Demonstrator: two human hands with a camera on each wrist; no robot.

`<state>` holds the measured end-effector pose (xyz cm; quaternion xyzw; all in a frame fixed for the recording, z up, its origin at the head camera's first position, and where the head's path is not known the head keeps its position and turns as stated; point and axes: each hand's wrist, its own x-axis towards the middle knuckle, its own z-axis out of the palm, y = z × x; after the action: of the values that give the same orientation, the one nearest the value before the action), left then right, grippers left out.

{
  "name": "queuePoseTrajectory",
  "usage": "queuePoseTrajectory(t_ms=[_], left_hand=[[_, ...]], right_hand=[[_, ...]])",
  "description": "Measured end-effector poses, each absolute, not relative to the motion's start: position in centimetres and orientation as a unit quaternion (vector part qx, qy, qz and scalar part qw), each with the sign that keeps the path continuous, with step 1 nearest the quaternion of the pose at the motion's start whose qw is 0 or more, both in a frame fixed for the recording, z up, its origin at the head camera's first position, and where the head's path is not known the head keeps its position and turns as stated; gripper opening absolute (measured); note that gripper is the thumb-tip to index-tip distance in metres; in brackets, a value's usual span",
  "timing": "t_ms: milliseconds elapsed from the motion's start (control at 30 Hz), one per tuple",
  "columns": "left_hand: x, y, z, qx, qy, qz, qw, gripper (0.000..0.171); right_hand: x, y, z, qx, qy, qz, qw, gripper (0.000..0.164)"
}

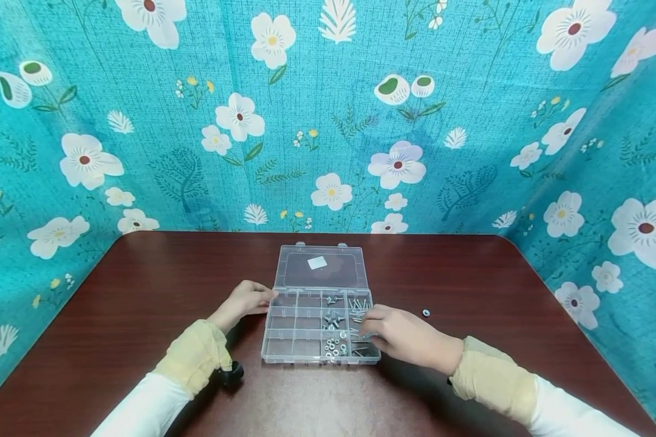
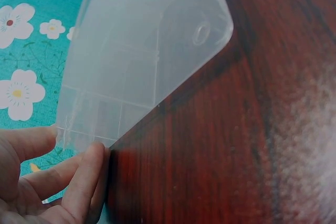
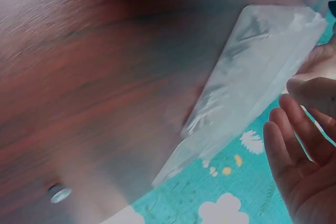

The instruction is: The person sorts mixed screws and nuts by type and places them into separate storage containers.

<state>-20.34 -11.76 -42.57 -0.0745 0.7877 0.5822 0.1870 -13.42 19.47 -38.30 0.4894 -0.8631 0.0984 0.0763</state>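
Note:
A clear plastic compartment box (image 1: 281, 347) stands on the table with its lid (image 1: 339, 276) folded back. My left hand (image 1: 246, 298) holds the box's rear left corner, thumb at the rim and fingers against the side wall (image 2: 97, 111). Over the right-hand column hovers my right hand (image 1: 396, 332), fingers loosely bent; nothing shows between them in the right wrist view. Screws (image 1: 356, 305) lie in that column, partly hidden by the hand. The column beside it has bolts (image 1: 333, 320) and, at the front, several nuts or washers (image 1: 332, 347).
A small metal nut (image 1: 426, 313) lies alone on the dark red table (image 1: 464, 273), right of the box. A white label (image 1: 317, 262) is on the lid. A black object (image 1: 232, 373) sits under the left wrist. A flowered teal curtain (image 1: 306, 121) surrounds the table's back and sides.

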Motion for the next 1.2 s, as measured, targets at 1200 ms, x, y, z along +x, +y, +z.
queuePoseTrajectory(t_ms=[1200], left_hand=[[-20.3, -11.7, -42.7, -0.075, 0.794, 0.575, 0.183, 0.033]], right_hand=[[-17.4, 29.3, -40.4, 0.271, -0.951, 0.148, 0.017, 0.015]])
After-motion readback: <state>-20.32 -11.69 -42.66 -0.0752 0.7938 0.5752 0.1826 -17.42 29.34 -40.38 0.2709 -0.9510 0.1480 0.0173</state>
